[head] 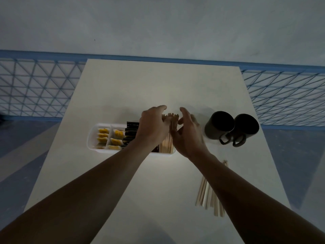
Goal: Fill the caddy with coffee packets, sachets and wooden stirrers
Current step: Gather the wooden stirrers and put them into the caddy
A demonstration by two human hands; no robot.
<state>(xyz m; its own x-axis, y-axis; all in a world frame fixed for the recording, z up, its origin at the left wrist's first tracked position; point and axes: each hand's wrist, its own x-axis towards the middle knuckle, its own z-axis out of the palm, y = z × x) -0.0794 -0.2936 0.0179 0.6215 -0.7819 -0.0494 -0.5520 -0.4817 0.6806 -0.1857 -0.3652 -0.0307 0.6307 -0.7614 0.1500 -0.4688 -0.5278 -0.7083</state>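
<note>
Head view: white caddy (91,138) sits on the white table (158,85), left of centre, long side facing the person. Its left compartments hold yellow sachets (103,135); next to these stand dark coffee packets (131,132); the right end holds a bundle of wooden stirrers (167,145) standing upright, tips showing above the hands. A loose pile of stirrers (207,192) lies on the table near the right forearm, partly hidden by it. Two dark mugs (232,127) stand side by side right of the caddy, handles toward the person, touching or nearly so. Behind the table: a blue wire-mesh fence (35,88), pale wall above, grey floor around. Both bare forearms reach forward from the lower corners and converge over the caddy's right end. Left hand (153,127) knuckles up, fingers curled against the bundle's left side. Right hand (188,134) cupped at the bundle's right side, fingers apart and bent; firm grip or mere contact, cannot tell.
</note>
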